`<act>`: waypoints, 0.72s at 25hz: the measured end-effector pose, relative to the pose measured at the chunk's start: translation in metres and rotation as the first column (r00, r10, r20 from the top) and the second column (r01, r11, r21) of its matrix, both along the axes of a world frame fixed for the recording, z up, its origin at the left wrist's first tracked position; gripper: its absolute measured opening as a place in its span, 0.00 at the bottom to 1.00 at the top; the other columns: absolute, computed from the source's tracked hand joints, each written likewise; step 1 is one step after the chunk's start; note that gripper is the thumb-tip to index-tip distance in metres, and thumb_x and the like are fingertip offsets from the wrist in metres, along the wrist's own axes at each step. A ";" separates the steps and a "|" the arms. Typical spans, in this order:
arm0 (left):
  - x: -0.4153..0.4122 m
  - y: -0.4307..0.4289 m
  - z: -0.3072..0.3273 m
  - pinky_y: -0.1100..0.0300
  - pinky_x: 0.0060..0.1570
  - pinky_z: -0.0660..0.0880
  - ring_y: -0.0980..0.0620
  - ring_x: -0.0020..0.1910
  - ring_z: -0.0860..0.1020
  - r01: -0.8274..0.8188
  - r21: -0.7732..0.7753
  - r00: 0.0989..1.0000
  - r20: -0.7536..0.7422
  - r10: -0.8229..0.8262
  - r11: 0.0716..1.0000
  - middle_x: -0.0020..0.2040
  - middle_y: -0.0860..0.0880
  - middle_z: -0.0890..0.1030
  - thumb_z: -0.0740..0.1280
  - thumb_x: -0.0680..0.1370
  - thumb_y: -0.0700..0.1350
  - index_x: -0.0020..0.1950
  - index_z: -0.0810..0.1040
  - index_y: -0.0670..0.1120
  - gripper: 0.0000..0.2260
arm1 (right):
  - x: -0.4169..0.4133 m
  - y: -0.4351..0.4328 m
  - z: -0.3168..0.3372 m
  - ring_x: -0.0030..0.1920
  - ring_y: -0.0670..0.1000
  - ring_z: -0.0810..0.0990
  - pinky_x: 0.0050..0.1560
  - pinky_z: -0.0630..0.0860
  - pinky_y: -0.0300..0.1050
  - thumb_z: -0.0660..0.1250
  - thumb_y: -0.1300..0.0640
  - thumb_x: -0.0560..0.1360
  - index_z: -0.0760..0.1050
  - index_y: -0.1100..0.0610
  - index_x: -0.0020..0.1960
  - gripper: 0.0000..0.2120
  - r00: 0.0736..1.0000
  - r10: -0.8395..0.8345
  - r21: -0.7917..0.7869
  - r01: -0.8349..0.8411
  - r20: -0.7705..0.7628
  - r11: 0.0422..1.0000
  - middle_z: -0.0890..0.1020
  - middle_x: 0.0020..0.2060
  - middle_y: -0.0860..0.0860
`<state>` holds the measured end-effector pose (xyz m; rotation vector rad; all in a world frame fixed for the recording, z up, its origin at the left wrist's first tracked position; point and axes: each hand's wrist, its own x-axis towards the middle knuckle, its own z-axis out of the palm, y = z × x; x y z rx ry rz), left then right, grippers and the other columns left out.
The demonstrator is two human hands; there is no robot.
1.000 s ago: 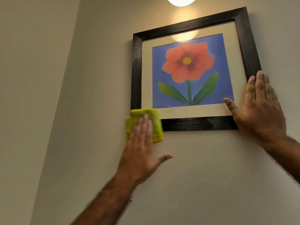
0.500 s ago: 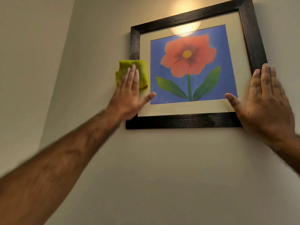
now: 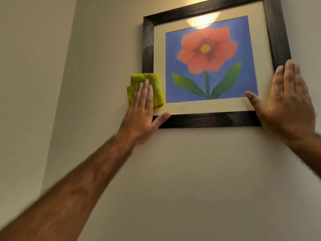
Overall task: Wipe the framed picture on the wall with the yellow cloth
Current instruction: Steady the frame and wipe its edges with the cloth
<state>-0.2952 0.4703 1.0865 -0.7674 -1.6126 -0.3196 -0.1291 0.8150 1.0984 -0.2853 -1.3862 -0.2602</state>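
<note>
A framed picture (image 3: 147, 42) hangs on the beige wall, dark wooden frame, cream mat, a red flower on blue. A folded yellow cloth (image 3: 156, 84) lies flat over the lower part of the frame's left side. My left hand (image 3: 141, 112) presses it there with flat fingers, thumb spread across the frame's bottom left corner. My right hand (image 3: 288, 101) lies flat and open on the frame's lower right corner, thumb on the glass.
A lamp's glare (image 3: 202, 21) reflects in the glass near the top of the picture. A wall corner (image 3: 69, 66) runs down to the left of the frame. Bare wall (image 3: 191, 180) stretches below the picture.
My left hand took the cloth from the bottom left corner up the frame's left side, and it now sits a little lower again. The right hand stayed on the lower right corner.
</note>
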 end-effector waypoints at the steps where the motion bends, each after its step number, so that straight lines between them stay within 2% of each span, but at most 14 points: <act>1: 0.000 -0.001 -0.024 0.46 0.82 0.46 0.43 0.83 0.44 -0.006 -0.008 1.000 0.002 0.006 1.000 0.84 0.40 0.45 0.42 0.77 0.73 0.82 0.46 0.37 0.47 | 0.001 -0.001 0.000 0.84 0.61 0.51 0.82 0.52 0.58 0.47 0.28 0.80 0.49 0.65 0.83 0.47 1.000 0.004 -0.003 -0.004 0.006 1.000 0.52 0.83 0.64; 5: 0.003 0.002 -0.079 0.45 0.82 0.48 0.44 0.83 0.41 -0.082 0.003 0.995 0.054 0.082 0.997 0.84 0.41 0.43 0.43 0.77 0.74 0.82 0.44 0.39 0.47 | 0.004 -0.006 -0.003 0.84 0.61 0.50 0.82 0.52 0.58 0.48 0.29 0.80 0.48 0.65 0.83 0.47 1.000 0.026 -0.024 -0.025 0.017 0.999 0.52 0.83 0.63; 9: 0.017 0.022 -0.086 0.43 0.82 0.48 0.43 0.83 0.42 -0.139 0.106 0.985 0.119 0.127 0.984 0.84 0.39 0.43 0.41 0.76 0.75 0.82 0.44 0.37 0.49 | 0.004 -0.011 -0.005 0.85 0.60 0.50 0.83 0.52 0.57 0.48 0.29 0.80 0.48 0.65 0.83 0.47 0.999 0.040 -0.044 -0.039 0.022 0.998 0.51 0.84 0.63; 11: 0.026 0.034 -0.086 0.43 0.81 0.49 0.42 0.83 0.43 -0.136 0.105 0.986 0.109 0.125 0.985 0.84 0.38 0.44 0.43 0.76 0.75 0.81 0.45 0.36 0.50 | 0.005 -0.012 -0.006 0.85 0.60 0.49 0.83 0.52 0.57 0.49 0.30 0.80 0.48 0.65 0.83 0.47 0.999 0.035 -0.052 -0.034 0.024 0.998 0.51 0.84 0.63; 16: 0.050 0.064 -0.083 0.46 0.82 0.46 0.44 0.83 0.43 -0.025 0.008 0.998 0.058 0.025 1.000 0.84 0.40 0.45 0.44 0.76 0.75 0.82 0.47 0.38 0.48 | 0.006 -0.012 -0.006 0.85 0.60 0.50 0.83 0.52 0.57 0.48 0.29 0.80 0.48 0.65 0.83 0.47 0.999 0.027 -0.049 -0.025 0.033 0.998 0.51 0.84 0.62; 18: 0.056 0.058 -0.076 0.48 0.82 0.51 0.44 0.83 0.51 0.110 0.029 0.991 0.074 -0.112 0.994 0.83 0.41 0.53 0.48 0.80 0.69 0.81 0.57 0.38 0.42 | 0.006 -0.011 -0.005 0.85 0.60 0.50 0.83 0.53 0.57 0.49 0.30 0.80 0.49 0.65 0.83 0.47 1.000 0.016 -0.050 -0.014 0.026 0.999 0.52 0.84 0.63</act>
